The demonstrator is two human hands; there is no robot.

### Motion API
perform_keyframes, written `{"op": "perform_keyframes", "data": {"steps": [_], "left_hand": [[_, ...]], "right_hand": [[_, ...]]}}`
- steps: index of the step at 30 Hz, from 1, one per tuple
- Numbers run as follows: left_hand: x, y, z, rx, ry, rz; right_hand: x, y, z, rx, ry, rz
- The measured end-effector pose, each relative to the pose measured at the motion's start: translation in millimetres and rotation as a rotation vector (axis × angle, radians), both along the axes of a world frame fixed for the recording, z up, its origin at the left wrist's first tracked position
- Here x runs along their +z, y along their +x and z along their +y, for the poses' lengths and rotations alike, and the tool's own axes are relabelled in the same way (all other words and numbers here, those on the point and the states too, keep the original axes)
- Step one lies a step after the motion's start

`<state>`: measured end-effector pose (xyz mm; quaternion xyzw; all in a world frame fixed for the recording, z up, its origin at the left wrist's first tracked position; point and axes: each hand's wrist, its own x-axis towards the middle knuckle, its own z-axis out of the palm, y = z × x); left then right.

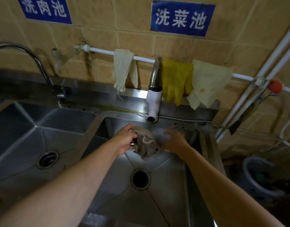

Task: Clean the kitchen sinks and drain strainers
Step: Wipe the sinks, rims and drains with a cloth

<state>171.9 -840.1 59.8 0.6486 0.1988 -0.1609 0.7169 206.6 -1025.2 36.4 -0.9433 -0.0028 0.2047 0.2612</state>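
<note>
Both hands are out over the right-hand sink basin [170, 174], under the white-bodied faucet [153, 102] at its far rim. The left hand [124, 139] grips a bunched grey rag [146, 145], fingers curled round its left side, and the cloth hangs in a wad down toward the basin floor. The right hand [174, 141] sits just beside the rag on its right; it is blurred, fingers spread and loosely bent, and whether it touches the cloth I cannot tell, though it does not appear to have hold of it.

The relation that matters is this: the rag hangs between the hands at the far end of the basin, while the open drain hole [140, 178] lies nearer the person, below the rag and slightly to its left. No strainer shows in that hole. The left basin [26, 133] has its drain strainer [47, 159] seated in place, well to the left.

Judging from this, the rag is being wrung or rinsed under the spout, though no water shows running. The left hand, already gripping, is better placed to carry the cloth down and nearward to the drain.

On the white pipe [100, 50] along the tiled wall hang a pale cloth [123, 69], yellow rubber gloves [175, 81] and another cream cloth [208, 84].
</note>
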Motion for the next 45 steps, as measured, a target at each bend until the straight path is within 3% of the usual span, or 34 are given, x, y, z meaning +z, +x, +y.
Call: {"op": "perform_keyframes", "data": {"steps": [4, 10, 13, 16, 18, 25, 35, 40, 45], "left_hand": [[-5.2, 0.6, -4.6, 0.055, -0.083, 0.010], [-32.2, -2.0, -10.8, 0.214, -0.332, 0.088], [-51.9, -4.3, -6.1, 0.197, -0.323, 0.105], [-75.9, -9.2, 2.5, 0.072, -0.002, 0.191], [-92.3, -12.7, 3.8, 0.011, 0.079, 0.297], [-133.0, 1.9, 8.1, 0.002, -0.297, 0.589], [-209.3, 16.1, -9.1, 0.279, -0.249, 0.674], [-234.0, 20.6, -5.7, 0.297, -0.262, 0.765], [-239.4, 25.6, -9.6, 0.240, -0.301, 0.762]], "right_hand": [[-1.9, -11.3, 14.1, 0.230, 0.342, 0.187], [-54.4, -23.4, 35.7, -0.135, 0.543, 0.176], [-71.7, -25.2, 25.1, -0.172, 0.524, 0.100], [-80.5, -24.3, 16.2, -0.204, 0.522, 0.006], [-89.8, -23.4, 16.0, -0.183, 0.452, -0.044], [-136.3, -19.3, 25.0, -0.028, 0.289, -0.109], [-202.9, -19.1, 31.7, -0.168, 0.491, -0.126], [-224.4, -15.7, 33.2, -0.229, 0.709, 0.073], [-226.7, -3.8, 25.2, -0.195, 0.750, 0.218]]}}
